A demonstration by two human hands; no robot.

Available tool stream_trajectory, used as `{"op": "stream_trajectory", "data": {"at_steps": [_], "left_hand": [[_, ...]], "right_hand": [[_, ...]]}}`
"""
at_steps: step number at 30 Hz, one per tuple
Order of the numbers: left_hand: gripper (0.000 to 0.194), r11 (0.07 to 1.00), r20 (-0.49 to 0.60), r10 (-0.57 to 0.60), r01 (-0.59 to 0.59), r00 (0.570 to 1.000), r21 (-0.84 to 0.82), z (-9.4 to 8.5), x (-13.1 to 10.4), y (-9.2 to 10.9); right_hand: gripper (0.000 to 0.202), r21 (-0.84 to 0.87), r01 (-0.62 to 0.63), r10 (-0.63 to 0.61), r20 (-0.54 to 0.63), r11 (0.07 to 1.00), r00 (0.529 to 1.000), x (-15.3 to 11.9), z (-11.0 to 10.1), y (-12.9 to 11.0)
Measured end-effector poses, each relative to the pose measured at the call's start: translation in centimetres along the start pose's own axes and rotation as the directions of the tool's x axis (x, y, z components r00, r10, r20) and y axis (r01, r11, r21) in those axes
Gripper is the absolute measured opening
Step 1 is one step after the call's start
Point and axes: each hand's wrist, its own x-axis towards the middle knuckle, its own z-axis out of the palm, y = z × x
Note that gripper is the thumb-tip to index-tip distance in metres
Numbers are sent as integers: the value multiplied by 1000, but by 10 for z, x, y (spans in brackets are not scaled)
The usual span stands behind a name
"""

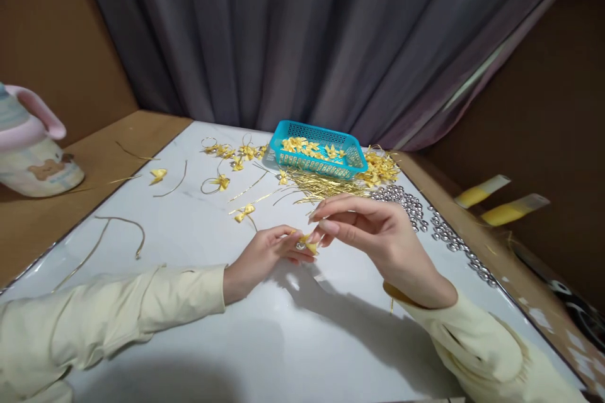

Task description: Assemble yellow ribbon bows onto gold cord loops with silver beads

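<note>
So behind everything you've got a dark curtain (pixel 283 31), then the white surface (pixel 189 334) in front of it. Pastel cup (pixel 38 167) stands just past the left edge. Up by the far edge, a bit right of centre, there's a blue basket (pixel 321 168) with bows (pixel 302 147) lying in it. Your right hand (pixel 397 242) is over the middle of the surface, thumb and fingertips drawn close together, right up against your left hand (pixel 267 252); honestly can't tell if they're gripping anything. Messy pile of gold wires (pixel 326 187) in front of the basket, plus a yellow heap (pixel 378 167) at the far right corner. Silver beads (pixel 401 201) trail down the right edge. Your left fingers are pinching a small yellow bow (pixel 311 244) with a silver piece (pixel 300 245) on it, well in from the edges.
</note>
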Motion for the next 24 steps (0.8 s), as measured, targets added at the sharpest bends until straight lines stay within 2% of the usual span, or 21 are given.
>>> {"op": "stream_trajectory", "data": {"at_steps": [8,15,24], "left_hand": [[23,1000,-1,-5,5,1000,-25,0,-3,3],[28,999,22,-26,27,999,-21,0,-3,3],[30,998,37,13,-15,999,54,1,-2,-1]], "right_hand": [[9,-114,46,-52,-57,992,997,11,-11,-2],[8,-188,-8,-23,-161,982,987,18,-14,7],[9,-140,-57,19,-257,988,966,21,-18,19]]}}
